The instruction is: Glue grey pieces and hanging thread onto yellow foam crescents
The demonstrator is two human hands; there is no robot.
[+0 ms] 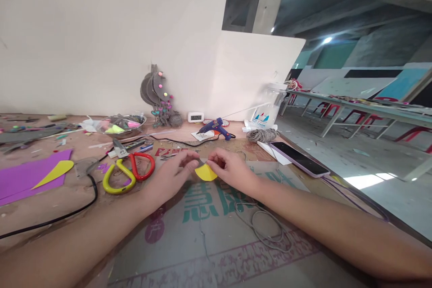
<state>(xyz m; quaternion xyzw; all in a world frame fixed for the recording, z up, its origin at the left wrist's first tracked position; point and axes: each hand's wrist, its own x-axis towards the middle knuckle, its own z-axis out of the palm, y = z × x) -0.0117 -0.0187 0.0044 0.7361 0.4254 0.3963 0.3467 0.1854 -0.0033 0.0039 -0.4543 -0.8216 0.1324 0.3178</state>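
Observation:
Between my two hands is a small rounded yellow piece (206, 173), like cut paper or felt, with a dark grey bit at its upper edge. My left hand (178, 166) has thumb and fingers pinched at the piece's left side. On the other side my right hand (232, 168) pinches its right edge, fingers curled. Both hands hover over a grey printed board (162, 243). Thin grey cord (266, 229) lies in loose loops on that board below my right wrist. Scissors (126, 171) with one yellow and one red handle rest left of my left hand.
Behind my hands lie a blue glue gun (216, 128), a small white clock (195, 117) and a cord ball (261, 135). A phone (300, 158) sits at right, near a plastic jug (266, 108). Purple sheets (30, 180), a black cable (67, 213) and a bowl (123, 126) are left.

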